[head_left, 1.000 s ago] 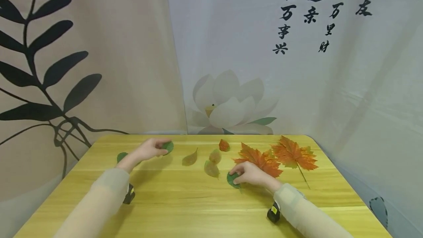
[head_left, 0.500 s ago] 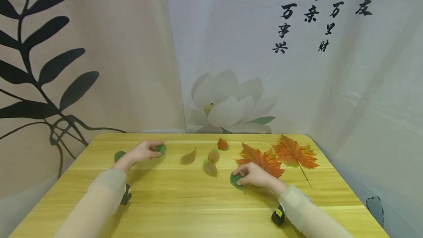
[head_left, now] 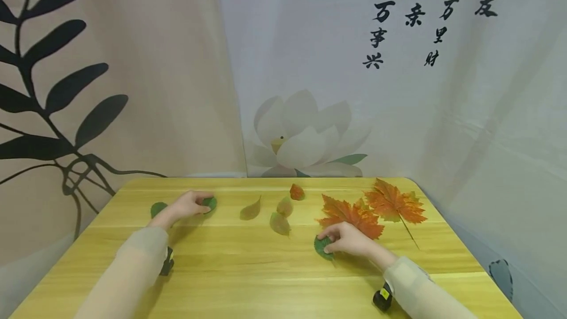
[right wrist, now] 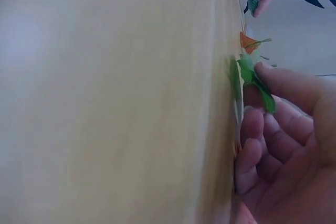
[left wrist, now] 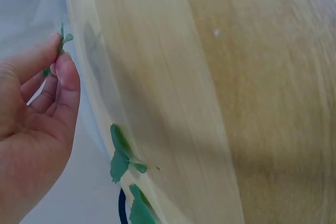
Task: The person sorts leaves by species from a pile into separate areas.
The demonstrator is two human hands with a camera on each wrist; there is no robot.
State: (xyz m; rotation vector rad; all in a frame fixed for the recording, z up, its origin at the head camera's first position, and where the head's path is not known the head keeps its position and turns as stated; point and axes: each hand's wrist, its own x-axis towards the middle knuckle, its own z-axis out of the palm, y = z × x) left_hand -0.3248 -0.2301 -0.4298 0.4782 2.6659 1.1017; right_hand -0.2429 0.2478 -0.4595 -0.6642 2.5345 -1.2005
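Note:
Between its thumb and fingers my left hand pinches a small green leaf over the table's far left part. In the left wrist view this leaf appears edge-on, raised off the wood. More green leaves lie near that hand, one of them a leaf partly behind the left wrist. My right hand pinches another round green leaf, right of centre. The right wrist view has this leaf by the thumb, close to the tabletop. An orange maple leaf lies just beyond the right hand.
Pale green-brown leaves, such as one leaf, lie mid-table with a small red-orange leaf behind them. A second maple leaf with a long stem lies at the far right. A printed curtain hangs behind the wooden table.
My left hand has shifted left with its green leaf. My right hand has drifted right and slightly nearer, still pinching its leaf. The head view has shifted a little.

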